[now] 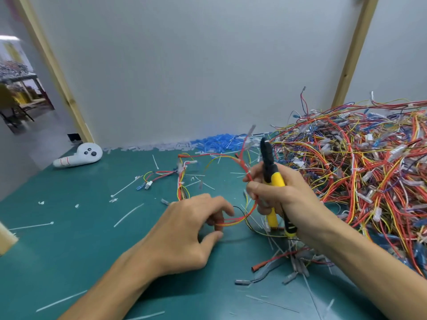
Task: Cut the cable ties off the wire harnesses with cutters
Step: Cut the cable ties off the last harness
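- Between the two hands, a red and yellow wire harness (233,219) hangs in a loose loop just above the green mat (69,250); it looks light and limp, so I would hold it close beside a tie.
- Left hand (184,232) pinches the loop with narrow fingers.
- Right hand (279,195) grips the yellow cutters (272,181), tip up, and a wire.
- Big tangled pile of harnesses (360,167) lies to the right.

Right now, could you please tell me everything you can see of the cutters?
The cutters have a black head and yellow handles with black trim, apparently plastic-coated. They stand nearly upright, head pointing up and away, handle ends down near the green mat. The right hand wraps the handles, also pinching a red and yellow wire loop. Whether the blades are open cannot be told.
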`<state>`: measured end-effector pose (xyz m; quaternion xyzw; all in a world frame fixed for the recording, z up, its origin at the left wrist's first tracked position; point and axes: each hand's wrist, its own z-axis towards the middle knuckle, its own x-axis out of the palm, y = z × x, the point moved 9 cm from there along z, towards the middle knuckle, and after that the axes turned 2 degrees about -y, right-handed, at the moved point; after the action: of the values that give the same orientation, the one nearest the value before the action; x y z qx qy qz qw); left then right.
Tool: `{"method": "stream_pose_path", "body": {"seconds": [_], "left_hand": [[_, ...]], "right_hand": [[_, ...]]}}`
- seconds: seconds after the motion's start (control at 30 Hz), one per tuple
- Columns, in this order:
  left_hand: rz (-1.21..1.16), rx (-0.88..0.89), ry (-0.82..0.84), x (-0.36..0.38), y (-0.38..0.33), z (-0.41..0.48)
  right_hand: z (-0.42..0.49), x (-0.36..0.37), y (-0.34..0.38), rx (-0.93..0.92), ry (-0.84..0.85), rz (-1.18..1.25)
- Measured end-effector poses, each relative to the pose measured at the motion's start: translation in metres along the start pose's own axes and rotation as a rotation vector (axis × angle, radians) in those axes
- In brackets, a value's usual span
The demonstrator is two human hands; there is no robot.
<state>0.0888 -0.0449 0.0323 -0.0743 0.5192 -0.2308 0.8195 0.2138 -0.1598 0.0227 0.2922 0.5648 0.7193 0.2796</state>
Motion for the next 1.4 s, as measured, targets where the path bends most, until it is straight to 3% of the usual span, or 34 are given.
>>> {"method": "stream_pose_path", "body": {"seconds": [0.13, 0.23, 0.3, 0.47, 0.57, 0.67, 0.77, 0.93, 1.07, 1.2, 1.3, 1.4], "left_hand": [[0.306, 0.079, -0.19, -0.018, 0.001, 0.006], [0.417, -0.114, -0.453, -0.048, 0.025, 0.0], [0.421, -0.255, -0.526, -0.059, 0.041, -0.006], [0.085, -0.513, -0.393, -0.036, 0.072, -0.008], [-0.245, -0.533, -0.477, -0.035, 0.075, -0.01], [-0.509, -0.445, -0.582, -0.049, 0.065, -0.009], [-0.577, -0.297, -0.603, -0.062, 0.048, 0.001], [-0.287, -0.126, -0.521, -0.081, 0.001, 0.047], [-0.236, -0.007, -0.519, -0.105, -0.053, 0.1], [-0.267, 0.085, -0.496, -0.116, -0.113, 0.165], [-0.314, 0.079, -0.218, -0.081, -0.156, 0.21], [-0.072, 0.018, 0.053, -0.035, -0.174, 0.229]], "right_hand": [[0.002, -0.007, 0.013, -0.047, 0.008, 0.181], [0.001, -0.006, 0.02, -0.039, 0.072, 0.329], [-0.001, -0.005, 0.023, -0.024, 0.116, 0.404], [-0.001, -0.003, 0.02, -0.031, 0.168, 0.368], [0.002, -0.006, 0.019, -0.076, 0.099, 0.264], [0.004, -0.016, 0.018, -0.109, -0.043, 0.234], [0.002, -0.026, 0.017, -0.109, -0.161, 0.246], [-0.008, -0.043, 0.028, -0.268, -0.334, 0.144], [-0.014, -0.047, 0.028, -0.329, -0.414, 0.118], [-0.01, -0.039, -0.003, -0.064, -0.419, 0.672], [-0.01, -0.036, -0.021, 0.078, -0.45, 0.871], [-0.011, -0.028, -0.029, 0.174, -0.415, 0.961]]}}
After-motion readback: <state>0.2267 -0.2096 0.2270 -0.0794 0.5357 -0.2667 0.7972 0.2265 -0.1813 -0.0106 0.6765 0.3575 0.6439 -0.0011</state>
